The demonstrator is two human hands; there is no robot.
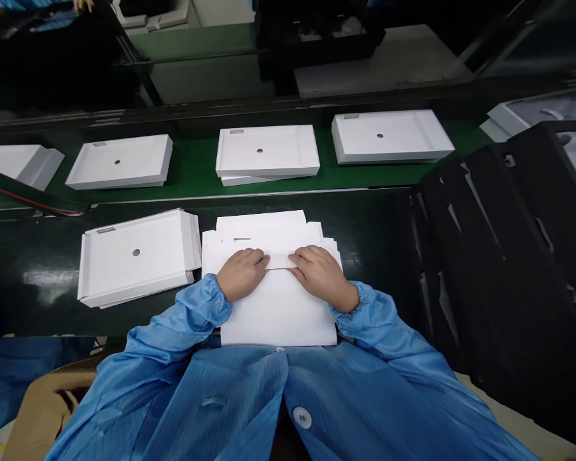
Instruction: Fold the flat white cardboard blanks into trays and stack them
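Observation:
A flat white cardboard box blank (pixel 278 307) lies on the dark table right in front of me, on top of a small stack of similar blanks. My left hand (pixel 241 274) and my right hand (pixel 322 276) both rest on it with fingers curled, pinching a folded flap of the blank (pixel 279 260) between them at its middle. Blue sleeves cover both forearms.
A stack of folded white trays (pixel 137 256) sits to my left. Three more white trays (pixel 267 151) ride on the green conveyor belt (pixel 196 166) behind. A pile of black foam inserts (pixel 509 256) fills the right side. Another person's hand (pixel 84 5) shows top left.

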